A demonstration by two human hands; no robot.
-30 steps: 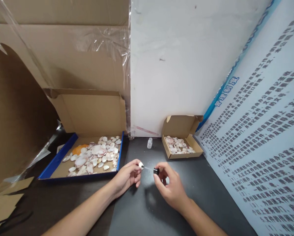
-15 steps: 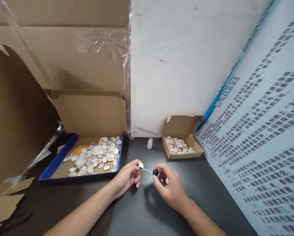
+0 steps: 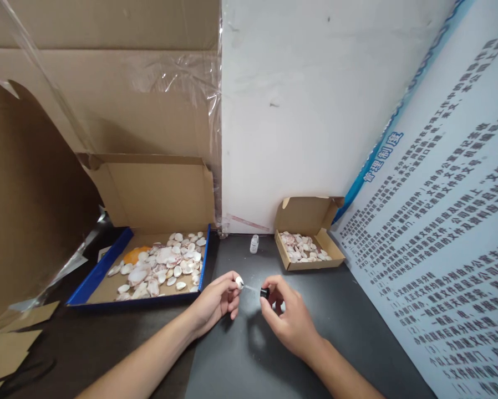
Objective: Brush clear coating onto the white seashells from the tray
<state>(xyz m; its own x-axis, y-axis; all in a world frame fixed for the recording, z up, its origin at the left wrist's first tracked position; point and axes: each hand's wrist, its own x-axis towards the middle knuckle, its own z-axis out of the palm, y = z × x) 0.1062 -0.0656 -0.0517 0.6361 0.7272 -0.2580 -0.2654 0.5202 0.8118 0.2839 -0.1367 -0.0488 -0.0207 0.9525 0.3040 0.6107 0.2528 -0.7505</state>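
Note:
Between thumb and fingers, my left hand [image 3: 219,302] pinches a small white shell [image 3: 239,282]. My right hand [image 3: 288,313] grips a black cap [image 3: 265,292] with a thin clear stem [image 3: 251,287] reaching left from it. The stem's tip is at the shell, though whether it touches is too small to tell. A small clear bottle [image 3: 254,244] with a white label stands uncapped on the dark table beyond both hands.
At the left, an open blue-edged cardboard box [image 3: 99,293] holds many shells and one orange piece [image 3: 136,254]. A smaller open cardboard box [image 3: 315,264] with shells stands at the back right. A printed banner [image 3: 440,221] leans along the right; a white board [image 3: 315,111] rises behind.
The shell has turned slightly in my left fingers, showing more of its surface. My right hand with the black cap has shifted a little; the boxes and bottle stay put.

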